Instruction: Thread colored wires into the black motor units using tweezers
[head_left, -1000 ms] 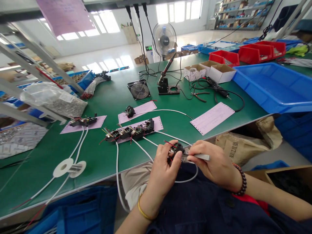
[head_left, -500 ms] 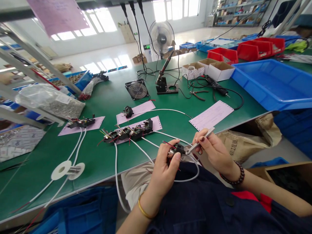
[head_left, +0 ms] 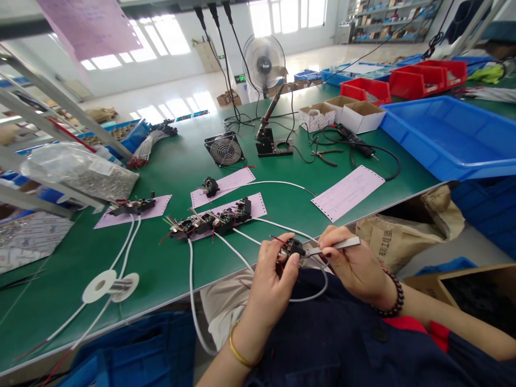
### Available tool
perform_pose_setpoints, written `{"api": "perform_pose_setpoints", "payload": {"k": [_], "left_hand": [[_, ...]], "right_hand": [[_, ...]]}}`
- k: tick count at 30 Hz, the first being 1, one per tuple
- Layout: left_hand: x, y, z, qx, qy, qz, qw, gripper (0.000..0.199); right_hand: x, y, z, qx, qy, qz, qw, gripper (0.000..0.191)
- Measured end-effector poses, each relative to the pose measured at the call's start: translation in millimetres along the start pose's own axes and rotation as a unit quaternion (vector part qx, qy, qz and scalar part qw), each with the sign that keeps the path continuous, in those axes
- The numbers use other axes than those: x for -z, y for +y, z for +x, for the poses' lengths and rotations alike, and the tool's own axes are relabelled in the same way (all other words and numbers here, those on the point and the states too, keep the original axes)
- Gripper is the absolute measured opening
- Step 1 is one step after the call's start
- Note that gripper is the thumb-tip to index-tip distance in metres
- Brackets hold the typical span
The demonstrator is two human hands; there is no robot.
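Green table (head_left: 177, 161) in a bright room, with a big fan (head_left: 264, 65) behind it. From the head view, on the table: a soldering iron (head_left: 270, 114) leaning up and right in its stand, a small square fan (head_left: 224, 149) to its left, and a big blue tray (head_left: 451, 137) far to the right. Nearer, a row of black parts (head_left: 228, 217) on pink paper, and a white spool (head_left: 100, 285) lower on the left.

Over the lap, just by the table's near edge: a small black part (head_left: 293, 247), pinched tight in the left hand (head_left: 271, 274), with its shiny round side to the left and its black end to the right. In the right hand (head_left: 355, 266), a flat gray tool (head_left: 344, 244), squeezed between thumb and fingers. Long way of the tool running left to right, right end a bit higher, left end pointing at the black part. Too small to tell if touching. Below both, a loop of white cord (head_left: 318, 295).
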State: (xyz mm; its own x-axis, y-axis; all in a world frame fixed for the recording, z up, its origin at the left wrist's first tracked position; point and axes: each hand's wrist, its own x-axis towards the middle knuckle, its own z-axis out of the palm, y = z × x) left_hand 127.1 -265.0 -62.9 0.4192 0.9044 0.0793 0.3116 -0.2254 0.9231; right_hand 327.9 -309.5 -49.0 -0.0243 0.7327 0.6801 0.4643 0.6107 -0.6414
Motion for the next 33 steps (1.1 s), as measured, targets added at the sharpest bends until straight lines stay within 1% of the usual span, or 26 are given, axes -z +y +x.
{"api": "perform_pose_setpoints", "payload": {"k": [3, 4, 5, 6, 8, 9, 10, 11, 14, 15, 16, 17, 19, 20, 21, 22, 23, 24, 25, 26, 27, 28, 29, 30, 31, 33], "left_hand": [[0.5, 0, 0, -0.001, -0.001, 0.001, 1.0, 0.042], [0.9, 0, 0, -0.004, -0.003, -0.001, 1.0, 0.042], [1.3, 0, -1, -0.007, -0.007, -0.006, 1.0, 0.042], [1.9, 0, -1, -0.014, -0.012, -0.013, 1.0, 0.042], [2.8, 1, -3, -0.035, -0.026, -0.036, 0.998, 0.041], [3.1, 1, -4, -0.048, -0.035, -0.048, 0.997, 0.041], [3.4, 2, -4, -0.058, -0.043, -0.059, 0.996, 0.041], [3.6, 2, -4, -0.064, -0.047, -0.064, 0.995, 0.041], [3.5, 3, -4, -0.052, -0.032, -0.048, 0.997, 0.041], [3.2, 2, -4, -0.042, -0.023, -0.038, 0.998, 0.041], [2.9, 2, -3, -0.035, -0.016, -0.029, 0.999, 0.041], [2.5, 2, -3, -0.029, -0.012, -0.022, 0.999, 0.041], [1.5, 1, -1, -0.023, -0.008, -0.013, 1.0, 0.041], [1.0, 0, -1, -0.021, -0.006, -0.008, 1.0, 0.041], [0.6, -1, -1, -0.018, -0.003, -0.005, 1.0, 0.041], [0.2, -1, -1, -0.016, 0.0, -0.002, 1.0, 0.041], [0.0, -2, -1, -0.015, 0.003, -0.002, 1.0, 0.041], [-0.1, -2, -2, -0.015, 0.004, -0.004, 1.0, 0.041], [-0.1, -2, -2, -0.018, 0.0, -0.01, 1.0, 0.041], [0.0, -2, -3, -0.024, -0.008, -0.02, 1.0, 0.041], [0.1, -2, -3, -0.03, -0.019, -0.033, 0.999, 0.042], [0.2, -1, -3, -0.038, -0.03, -0.047, 0.998, 0.042], [0.4, 0, -3, -0.045, -0.039, -0.06, 0.996, 0.042], [0.5, 0, -3, -0.048, -0.044, -0.068, 0.996, 0.042], [0.6, 1, -3, -0.048, -0.043, -0.069, 0.996, 0.042], [0.9, 1, -1, -0.039, -0.029, -0.055, 0.997, 0.041]], "right_hand": [[-2, 3, -3, -0.004, -0.004, 0.026, 1.0, 0.021], [-3, 5, -4, -0.025, 0.003, 0.053, 0.998, 0.023], [-5, 7, -4, -0.075, 0.011, 0.104, 0.992, 0.026], [-8, 10, -4, -0.146, 0.015, 0.169, 0.975, 0.031], [-14, 15, -1, -0.291, 0.002, 0.299, 0.909, 0.045], [-17, 18, 0, -0.341, -0.013, 0.344, 0.875, 0.05], [-19, 20, 1, -0.368, -0.028, 0.369, 0.853, 0.052], [-20, 22, 2, -0.375, -0.037, 0.376, 0.847, 0.054], [-18, 23, 0, -0.365, 0.0, 0.364, 0.857, 0.052], [-15, 22, -2, -0.351, 0.022, 0.353, 0.867, 0.05], [-12, 19, -4, -0.322, 0.04, 0.329, 0.887, 0.047], [-9, 16, -5, -0.278, 0.05, 0.291, 0.914, 0.041], [-4, 9, -8, -0.157, 0.042, 0.185, 0.969, 0.027], [-2, 6, -8, -0.093, 0.029, 0.131, 0.987, 0.022], [-2, 3, -8, -0.042, 0.014, 0.087, 0.995, 0.02], [-2, 2, -8, -0.013, 0.002, 0.065, 0.998, 0.02], [-3, 2, -7, -0.011, -0.002, 0.063, 0.998, 0.02], [-5, 3, -6, -0.043, 0.001, 0.088, 0.995, 0.022], [-7, 5, -4, -0.103, 0.004, 0.134, 0.986, 0.027], [-9, 9, -2, -0.177, 0.004, 0.19, 0.966, 0.035], [-12, 13, 0, -0.249, -0.002, 0.245, 0.937, 0.042], [-14, 17, 2, -0.302, -0.013, 0.289, 0.908, 0.048], [-16, 21, 5, -0.334, -0.026, 0.316, 0.888, 0.051], [-17, 24, 6, -0.343, -0.037, 0.327, 0.88, 0.053], [-18, 27, 8, -0.341, -0.039, 0.328, 0.88, 0.053], [-16, 27, 8, -0.339, -0.013, 0.328, 0.882, 0.052]]}}
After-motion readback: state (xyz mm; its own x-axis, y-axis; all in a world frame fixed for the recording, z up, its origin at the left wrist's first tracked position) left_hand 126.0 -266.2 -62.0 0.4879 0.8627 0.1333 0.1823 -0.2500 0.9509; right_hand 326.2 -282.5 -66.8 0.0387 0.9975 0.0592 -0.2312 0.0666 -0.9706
